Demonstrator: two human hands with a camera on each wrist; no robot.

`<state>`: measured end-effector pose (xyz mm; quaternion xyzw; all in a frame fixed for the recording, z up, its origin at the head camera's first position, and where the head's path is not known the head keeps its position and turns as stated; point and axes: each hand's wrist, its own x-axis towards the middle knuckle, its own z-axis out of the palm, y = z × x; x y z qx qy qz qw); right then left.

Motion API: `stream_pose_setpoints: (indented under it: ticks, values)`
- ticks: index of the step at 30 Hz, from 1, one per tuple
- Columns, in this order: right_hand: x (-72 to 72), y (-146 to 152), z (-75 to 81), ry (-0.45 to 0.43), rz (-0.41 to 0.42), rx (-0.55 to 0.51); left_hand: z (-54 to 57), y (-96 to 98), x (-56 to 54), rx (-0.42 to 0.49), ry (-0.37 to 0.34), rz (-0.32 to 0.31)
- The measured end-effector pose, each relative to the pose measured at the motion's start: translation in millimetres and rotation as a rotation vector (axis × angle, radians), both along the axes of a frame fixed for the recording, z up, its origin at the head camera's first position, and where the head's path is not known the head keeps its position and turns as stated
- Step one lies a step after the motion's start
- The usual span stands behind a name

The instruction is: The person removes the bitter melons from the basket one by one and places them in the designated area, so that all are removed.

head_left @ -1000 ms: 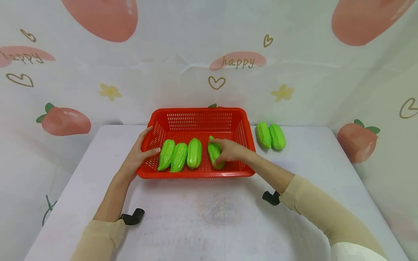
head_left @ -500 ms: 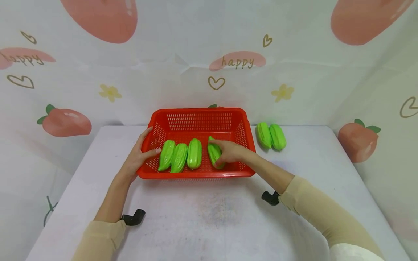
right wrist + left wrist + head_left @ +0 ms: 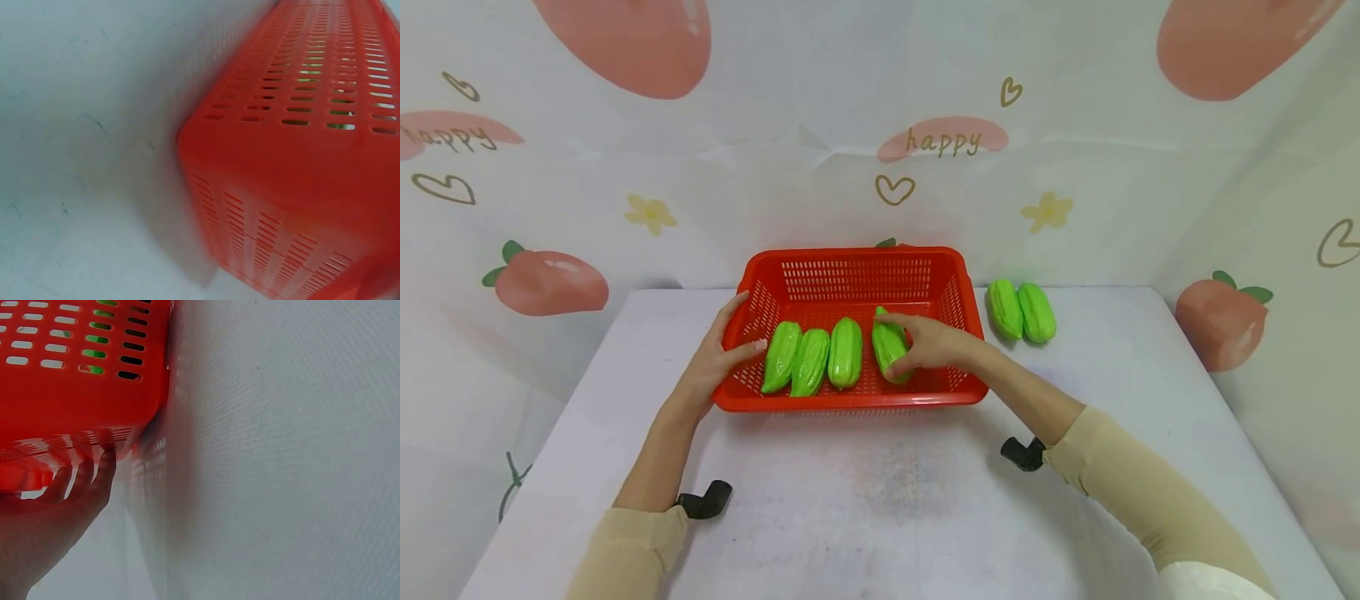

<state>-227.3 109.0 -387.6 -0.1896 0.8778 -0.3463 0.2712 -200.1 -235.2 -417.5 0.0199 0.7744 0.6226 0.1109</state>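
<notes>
A red plastic basket [image 3: 850,402] stands on the table in the head view. My left hand [image 3: 711,367] grips its left rim, thumb over the inner side. In the left wrist view, the fingers [image 3: 103,478] lie along the outside of the basket wall. Over the basket's right half, my right hand [image 3: 928,343] holds a green, ridged bitter melon [image 3: 887,346] between thumb and fingers. Left of it in the basket lie more bitter melons: one upright in view [image 3: 846,353], one in the middle [image 3: 810,362] and one at the left [image 3: 782,358]. The basket wall hides the right hand in the right wrist view.
Two more bitter melons [image 3: 1021,312] lie side by side on the white table [image 3: 880,500], right of the basket near the back edge. Behind the table hangs a pale printed cloth [image 3: 820,100]. Black wrist pieces [image 3: 1022,454] show on both forearms.
The right hand and its bitter melon have shifted slightly up and to the left in the head view. The left hand stays on the basket rim.
</notes>
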Motion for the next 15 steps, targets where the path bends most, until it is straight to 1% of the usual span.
stream_pose_setpoints:
  ticks: [8, 15]
  values:
    - [2.9, 5.4, 8.1, 0.041, -0.008, -0.029, -0.5, -0.2, -0.2, 0.001, 0.002, -0.001]
    - [5.3, 12.1, 11.2, 0.046, -0.071, -0.101, -0.2, 0.3, 0.0, 0.004, 0.006, -0.002]
